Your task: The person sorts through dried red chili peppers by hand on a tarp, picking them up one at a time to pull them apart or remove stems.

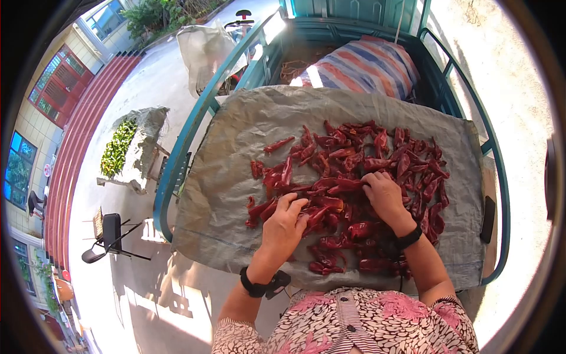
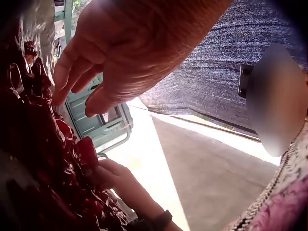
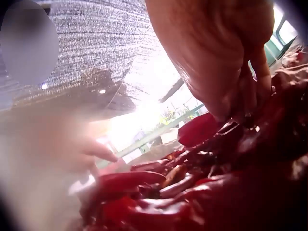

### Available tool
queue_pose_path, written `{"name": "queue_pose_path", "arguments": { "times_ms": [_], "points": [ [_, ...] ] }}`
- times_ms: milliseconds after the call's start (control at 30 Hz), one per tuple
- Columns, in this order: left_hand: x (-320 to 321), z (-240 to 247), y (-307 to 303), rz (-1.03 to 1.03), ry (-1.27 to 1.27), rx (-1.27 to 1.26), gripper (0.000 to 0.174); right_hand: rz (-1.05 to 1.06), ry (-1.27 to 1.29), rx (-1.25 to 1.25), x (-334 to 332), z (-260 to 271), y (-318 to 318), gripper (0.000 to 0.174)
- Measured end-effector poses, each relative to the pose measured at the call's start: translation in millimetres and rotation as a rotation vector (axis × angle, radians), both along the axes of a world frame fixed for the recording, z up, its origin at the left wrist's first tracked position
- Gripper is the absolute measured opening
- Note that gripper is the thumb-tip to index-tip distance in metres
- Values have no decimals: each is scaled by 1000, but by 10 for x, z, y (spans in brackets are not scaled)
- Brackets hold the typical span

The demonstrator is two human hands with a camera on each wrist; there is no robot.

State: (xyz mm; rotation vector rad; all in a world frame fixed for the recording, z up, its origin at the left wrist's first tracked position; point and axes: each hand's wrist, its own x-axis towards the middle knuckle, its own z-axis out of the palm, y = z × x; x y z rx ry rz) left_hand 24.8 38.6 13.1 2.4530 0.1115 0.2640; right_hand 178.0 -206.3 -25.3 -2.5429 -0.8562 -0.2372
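The red peppers (image 1: 348,152) are spread thickly over a grey cloth (image 1: 215,171), which is laid across the rear of a teal cart (image 1: 348,26). The left hand (image 1: 280,229) is held low at their near left side, its fingers parted and relaxed — nothing is gripped by it. The right hand (image 1: 387,199) is set down close to the middle, its fingers bent among the peppers; whether one is pinched cannot be told. Each wrist is ringed by a black band (image 1: 410,237). Beyond the cloth, a striped sack (image 1: 365,64) is carried in the cart. Off to the left, green peppers (image 1: 119,147) are laid out — and nearer, a black chair (image 1: 112,231) is placed.
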Motion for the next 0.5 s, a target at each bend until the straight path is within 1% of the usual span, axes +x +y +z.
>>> {"name": "queue_pose_path", "arguments": {
  "times_ms": [33,100,133,200,233,300,333,367,467,500],
  "points": [
    [-40,36,-18,-7,13,-27,40,-11,19,16,-27,56,-12,22],
    [-94,106,-67,-22,36,-81,43,-2,162,193,-179,223,17,20],
    [-110,144,-113,-40,-4,-93,45,1,231,281,-276,330,47,19],
    [-115,183,-223,-81,-87,-118,49,162,469,340,-468,551,111,18],
    [-104,161,-254,-102,-118,-76,51,242,588,369,-552,642,141,17],
    [-80,95,-293,-145,-181,8,55,329,666,400,-689,772,180,16],
    [-85,46,-288,-156,-174,-11,55,373,704,416,-729,810,193,15],
    [-98,-13,-276,-167,-167,-28,55,386,710,445,-743,827,199,13],
    [-103,-11,-258,-159,-91,-70,53,331,1015,614,-713,865,171,12],
    [-96,4,-245,-148,-57,-81,52,309,1028,634,-674,858,169,12]
  ]
}}
